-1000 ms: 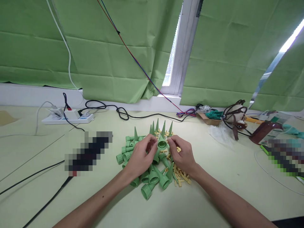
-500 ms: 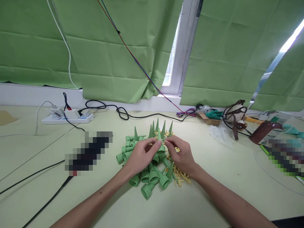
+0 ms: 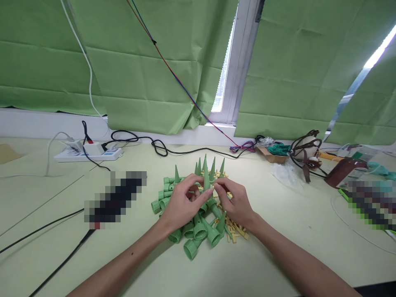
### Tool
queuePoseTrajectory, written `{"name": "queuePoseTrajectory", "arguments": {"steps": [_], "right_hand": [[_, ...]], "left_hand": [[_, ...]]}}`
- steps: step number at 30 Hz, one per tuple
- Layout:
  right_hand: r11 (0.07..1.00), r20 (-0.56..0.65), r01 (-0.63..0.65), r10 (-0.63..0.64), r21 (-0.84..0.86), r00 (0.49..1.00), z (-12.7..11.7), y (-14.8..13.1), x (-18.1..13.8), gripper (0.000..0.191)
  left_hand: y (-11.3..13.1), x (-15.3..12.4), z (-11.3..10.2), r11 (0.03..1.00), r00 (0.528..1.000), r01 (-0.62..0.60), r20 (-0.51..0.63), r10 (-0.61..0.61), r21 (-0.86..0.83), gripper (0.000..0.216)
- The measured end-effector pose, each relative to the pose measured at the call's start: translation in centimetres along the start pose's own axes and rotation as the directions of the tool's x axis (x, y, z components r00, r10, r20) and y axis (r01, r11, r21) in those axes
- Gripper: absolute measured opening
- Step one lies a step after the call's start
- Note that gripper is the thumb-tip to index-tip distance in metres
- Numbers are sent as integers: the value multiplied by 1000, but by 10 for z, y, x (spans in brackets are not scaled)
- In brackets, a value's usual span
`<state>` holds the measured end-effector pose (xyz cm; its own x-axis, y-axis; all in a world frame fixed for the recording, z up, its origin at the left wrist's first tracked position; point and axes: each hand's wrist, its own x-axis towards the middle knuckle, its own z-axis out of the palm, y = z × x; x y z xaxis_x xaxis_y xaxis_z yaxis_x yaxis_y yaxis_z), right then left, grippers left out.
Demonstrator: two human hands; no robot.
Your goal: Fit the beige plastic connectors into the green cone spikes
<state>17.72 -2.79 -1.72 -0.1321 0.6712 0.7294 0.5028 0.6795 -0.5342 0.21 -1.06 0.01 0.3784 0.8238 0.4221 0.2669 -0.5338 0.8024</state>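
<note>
Left hand [image 3: 182,204] grasps an upright green cone [image 3: 206,176] between both hands; right hand [image 3: 235,199] pinches a yellowish piece [image 3: 213,187]

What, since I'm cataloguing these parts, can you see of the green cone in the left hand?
The green cone looks like smooth plastic, tapering to a narrow tip. It points nearly straight up over the green parts, held by the left hand, whose thumb covers its lower part. The right hand is close beside it; whether they touch is unclear.

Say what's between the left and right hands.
The head view shows a green cone, point up, held in the left hand; more cones stand behind.
</note>
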Motion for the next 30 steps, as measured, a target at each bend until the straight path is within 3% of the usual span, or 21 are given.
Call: {"name": "queuePoseTrajectory", "arguments": {"steps": [9,23,30], "right_hand": [[1000,23,-22,22,-17,999,-1,-1,0,19],[999,30,-44,44,-15,999,-1,-2,0,17],[996,62,-76,79,-46,995,0,2,3,27]], "left_hand": [[1,0,-1,995,995,-101,-19,101,-3,16],[-2,-2,-1,966,971,-220,-67,231,139,11],[-4,-1,0,900,927,-354,-29,373,255,13]]}}
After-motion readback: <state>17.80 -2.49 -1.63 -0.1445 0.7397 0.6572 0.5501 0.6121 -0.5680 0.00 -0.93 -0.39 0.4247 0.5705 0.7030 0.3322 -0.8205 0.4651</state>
